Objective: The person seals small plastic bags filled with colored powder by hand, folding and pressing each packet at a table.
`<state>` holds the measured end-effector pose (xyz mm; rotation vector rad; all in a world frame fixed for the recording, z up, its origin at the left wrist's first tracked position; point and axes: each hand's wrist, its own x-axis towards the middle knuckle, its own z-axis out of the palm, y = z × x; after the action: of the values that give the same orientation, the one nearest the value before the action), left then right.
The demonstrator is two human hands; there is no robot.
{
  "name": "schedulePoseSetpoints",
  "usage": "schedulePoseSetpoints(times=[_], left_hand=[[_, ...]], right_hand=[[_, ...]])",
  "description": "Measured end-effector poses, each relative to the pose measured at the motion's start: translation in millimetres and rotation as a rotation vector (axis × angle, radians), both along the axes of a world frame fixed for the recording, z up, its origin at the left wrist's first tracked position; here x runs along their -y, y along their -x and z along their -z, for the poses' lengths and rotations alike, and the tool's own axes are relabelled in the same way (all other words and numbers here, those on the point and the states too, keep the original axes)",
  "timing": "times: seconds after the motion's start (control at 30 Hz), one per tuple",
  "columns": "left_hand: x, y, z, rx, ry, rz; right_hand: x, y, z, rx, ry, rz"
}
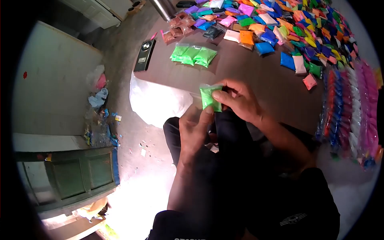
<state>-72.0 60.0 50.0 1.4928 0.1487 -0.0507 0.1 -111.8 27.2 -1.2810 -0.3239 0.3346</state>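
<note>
Between both hands, in front of the table's near edge, is a small clear packet of bright green clay-like material (209, 98). My right hand (239, 101) pinches its right side, with the thumb across the front. At its lower left edge, my left hand (194, 126) grips it with thumb and fingers; part of those fingers is hidden. Beyond the hands, several matching green packets (193, 55) lie overlapping in a row on the brown table (256, 76).
A large heap of multicoloured packets (296, 32) covers the table's far right. Long strips of joined packets (352, 112) hang at the right edge. Brown packets (181, 26), a steel cylinder (164, 9) and a black device (145, 55) stand left. A white bag (158, 100) hangs below.
</note>
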Motion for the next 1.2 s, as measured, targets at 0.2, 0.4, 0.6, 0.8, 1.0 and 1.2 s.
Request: schedulePoseSetpoints(times=[0.2, 0.4, 0.6, 0.8, 1.0, 1.2], left_hand=[[-15.1, 32.5, 9.5, -0.131, 0.019, 0.045], [-28.8, 49.9, 21.7, -0.103, 0.079, 0.049], [-47.0, 60.6, 43.4, -0.144, 0.120, 0.025], [-57.8, 62.5, 47.8, -0.120, 0.011, 0.088], [-56.3, 61.6, 54.4, -0.138, 0.025, 0.045], [-57.8, 61.1, 51.8, -0.102, -0.028, 0.062]], right_hand=[[-13.3, 55.4, 19.2, -0.092, -0.065, 0.084], [-28.7, 81.5, 37.5, -0.186, -0.062, 0.179], [-44.6, 94.9, 35.7, -0.222, -0.039, 0.148], [-49.4, 92.9, 53.8, -0.149, -0.040, 0.104], [-51.8, 93.7, 69.3, -0.138, -0.043, 0.093], [-54.8, 93.3, 55.0, -0.207, 0.019, 0.065]])
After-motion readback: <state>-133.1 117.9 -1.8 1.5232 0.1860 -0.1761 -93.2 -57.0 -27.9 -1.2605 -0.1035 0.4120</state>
